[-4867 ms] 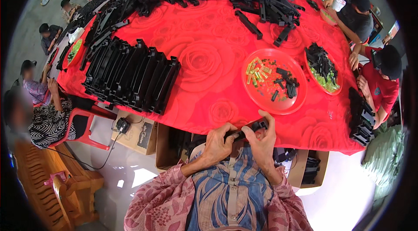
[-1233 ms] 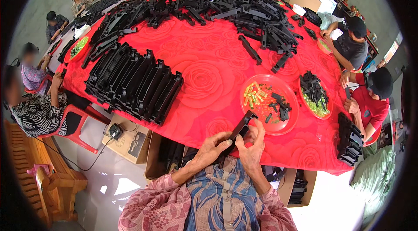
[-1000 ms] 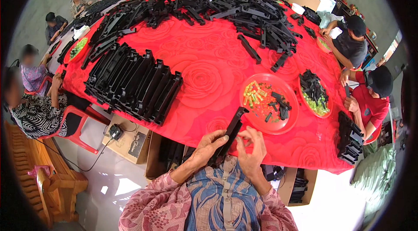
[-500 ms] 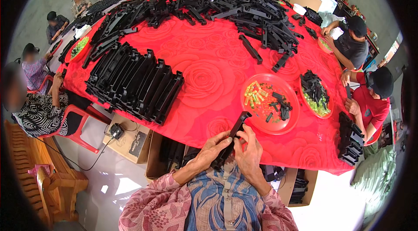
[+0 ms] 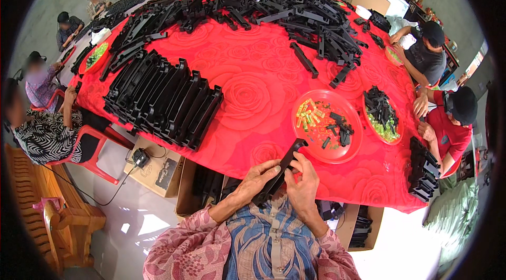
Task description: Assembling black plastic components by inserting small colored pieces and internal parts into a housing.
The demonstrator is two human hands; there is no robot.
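Both my hands hold a long black plastic strip [image 5: 287, 163] in front of my body, its hooked far end pointing away toward the table. My left hand [image 5: 256, 181] grips it from the left, thumb along its side. On the right, the fingers of my right hand [image 5: 302, 182] are bent against the strip near its upper half; whether they pinch a small piece I cannot make out. Just beyond is a red round tray [image 5: 316, 154] with yellow-green pieces [image 5: 309, 114] and small black pieces [image 5: 345, 133].
A row of black strips [image 5: 163, 98] stands stacked at the left of the red-covered table [image 5: 245, 95]. A large heap of strips [image 5: 316, 16] lies at the back. A second tray [image 5: 383, 116] is at the right. Several people sit around. Open cartons [image 5: 363, 227] are below.
The strip has turned slightly, showing more of its broad face, and its far end has shifted a little right. My right fingers have moved slightly along with it.
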